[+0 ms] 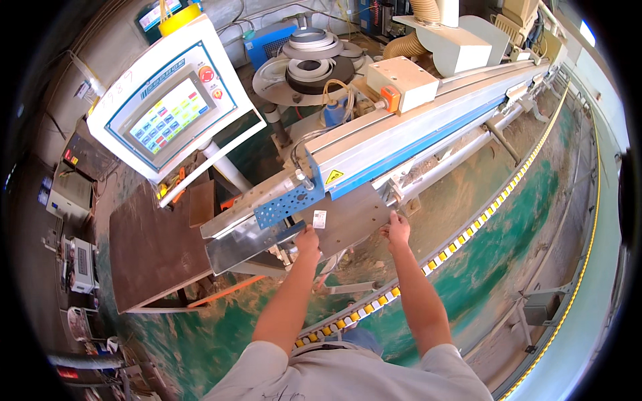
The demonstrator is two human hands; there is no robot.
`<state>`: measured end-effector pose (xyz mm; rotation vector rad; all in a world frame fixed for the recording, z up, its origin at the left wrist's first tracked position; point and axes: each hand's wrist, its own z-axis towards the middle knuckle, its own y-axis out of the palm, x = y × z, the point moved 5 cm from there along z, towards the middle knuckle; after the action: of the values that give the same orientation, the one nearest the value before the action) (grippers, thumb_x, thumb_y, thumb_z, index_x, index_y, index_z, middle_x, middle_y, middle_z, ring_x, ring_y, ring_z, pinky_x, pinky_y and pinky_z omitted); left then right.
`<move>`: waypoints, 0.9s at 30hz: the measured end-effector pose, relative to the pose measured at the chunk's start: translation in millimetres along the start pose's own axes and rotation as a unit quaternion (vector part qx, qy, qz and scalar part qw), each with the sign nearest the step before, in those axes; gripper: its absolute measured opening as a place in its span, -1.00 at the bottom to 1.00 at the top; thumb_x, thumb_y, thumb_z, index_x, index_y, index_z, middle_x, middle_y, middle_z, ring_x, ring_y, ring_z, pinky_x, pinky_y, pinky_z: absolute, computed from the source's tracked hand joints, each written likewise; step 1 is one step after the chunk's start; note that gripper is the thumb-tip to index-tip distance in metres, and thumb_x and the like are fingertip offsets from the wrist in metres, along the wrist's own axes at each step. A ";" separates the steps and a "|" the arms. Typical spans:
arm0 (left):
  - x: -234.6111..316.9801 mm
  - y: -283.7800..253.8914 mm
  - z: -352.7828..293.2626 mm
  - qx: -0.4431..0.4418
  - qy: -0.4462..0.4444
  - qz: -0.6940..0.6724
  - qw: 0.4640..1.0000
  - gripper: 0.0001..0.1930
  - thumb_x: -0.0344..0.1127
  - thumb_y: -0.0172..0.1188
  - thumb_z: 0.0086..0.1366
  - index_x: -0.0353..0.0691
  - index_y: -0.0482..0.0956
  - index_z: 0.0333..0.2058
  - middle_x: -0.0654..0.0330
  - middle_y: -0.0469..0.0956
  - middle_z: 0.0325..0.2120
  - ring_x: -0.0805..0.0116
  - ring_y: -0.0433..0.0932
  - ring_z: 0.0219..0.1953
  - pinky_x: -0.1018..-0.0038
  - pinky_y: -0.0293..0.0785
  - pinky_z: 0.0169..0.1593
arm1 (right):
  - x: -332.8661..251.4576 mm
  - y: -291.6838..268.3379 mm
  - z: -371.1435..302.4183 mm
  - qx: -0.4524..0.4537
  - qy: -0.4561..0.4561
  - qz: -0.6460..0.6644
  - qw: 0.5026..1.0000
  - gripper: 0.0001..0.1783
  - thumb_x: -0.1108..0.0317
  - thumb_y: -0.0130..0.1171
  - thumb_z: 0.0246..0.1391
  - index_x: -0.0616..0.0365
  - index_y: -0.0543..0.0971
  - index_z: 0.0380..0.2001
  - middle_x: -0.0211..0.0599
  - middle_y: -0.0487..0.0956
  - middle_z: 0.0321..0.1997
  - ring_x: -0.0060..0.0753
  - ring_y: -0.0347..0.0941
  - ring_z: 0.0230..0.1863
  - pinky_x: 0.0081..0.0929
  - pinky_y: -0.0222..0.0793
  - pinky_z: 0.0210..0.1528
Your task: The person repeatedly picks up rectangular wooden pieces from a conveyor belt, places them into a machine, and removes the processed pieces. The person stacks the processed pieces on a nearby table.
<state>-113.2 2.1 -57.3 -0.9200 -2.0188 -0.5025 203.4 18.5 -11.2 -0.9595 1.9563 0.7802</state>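
A flat grey-brown panel [356,215] with a white label [319,219] lies level at the front of a long edge-banding machine [374,144]. The panel's far side is tucked under the machine's blue-edged beam, so that part is hidden. My left hand [307,242] is closed on the near left corner, beside the metal infeed table [244,248]. At the right end, my right hand [396,229] grips the panel's edge with thumb and fingers. A blue perforated plate [284,206] sits just left of the panel.
A white control console [175,100] with a lit touchscreen stands at the left, above a brown board-topped table [150,240]. Rolls of edge banding [311,67] rest on a round tray behind the machine. A yellow-and-white roller track [461,242] curves along the near right.
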 end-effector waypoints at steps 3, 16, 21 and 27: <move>-28.8 26.4 32.0 0.019 0.030 0.067 0.997 -0.66 -0.15 0.12 0.40 -0.35 0.65 -0.12 0.07 0.66 -0.28 0.23 0.63 -0.24 0.26 0.49 -0.17 | 3.3 -11.6 -38.4 -0.030 0.020 0.046 0.998 -0.58 0.09 0.09 0.30 0.20 0.40 0.02 -0.12 0.59 -0.14 -0.32 0.58 -0.43 -0.41 0.56 -0.40; -79.6 -73.8 -93.5 -0.551 0.171 -0.078 0.813 -0.53 0.12 0.11 0.40 -0.18 0.50 0.00 0.16 0.60 -0.12 0.17 0.54 -0.02 0.21 0.48 0.05 | -0.1 91.9 -348.9 -0.194 -0.471 -0.355 0.784 -0.67 0.32 0.07 0.29 0.24 0.57 0.03 -0.03 0.58 0.05 -0.02 0.48 0.09 -0.10 0.36 0.16; 72.2 -187.7 -228.0 -0.482 -0.154 -0.306 0.806 -0.56 0.03 0.11 0.41 -0.09 0.51 0.12 0.15 0.46 0.17 0.17 0.34 0.28 0.16 0.24 0.31 | 102.4 112.9 -307.0 -0.234 -0.414 -0.422 0.772 -0.52 0.12 -0.15 0.37 0.18 0.50 0.15 -0.01 0.53 0.15 0.08 0.36 0.27 -0.07 0.18 0.32; 215.4 -332.6 -260.7 -0.445 0.469 0.082 0.758 -0.54 -0.04 0.09 0.43 -0.10 0.47 0.20 0.09 0.26 0.34 0.10 0.21 0.38 0.08 -0.01 0.41 | 153.8 213.2 -428.0 0.165 -0.299 -0.936 -0.089 -0.42 0.02 -0.24 0.42 0.06 0.19 0.37 -0.14 0.23 0.40 -0.10 0.07 0.45 -0.15 0.03 0.43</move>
<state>-309.2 -287.6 263.0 -1.0358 -0.6966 -1.5350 -200.5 -257.7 102.1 -1.2615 -1.1689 -0.9900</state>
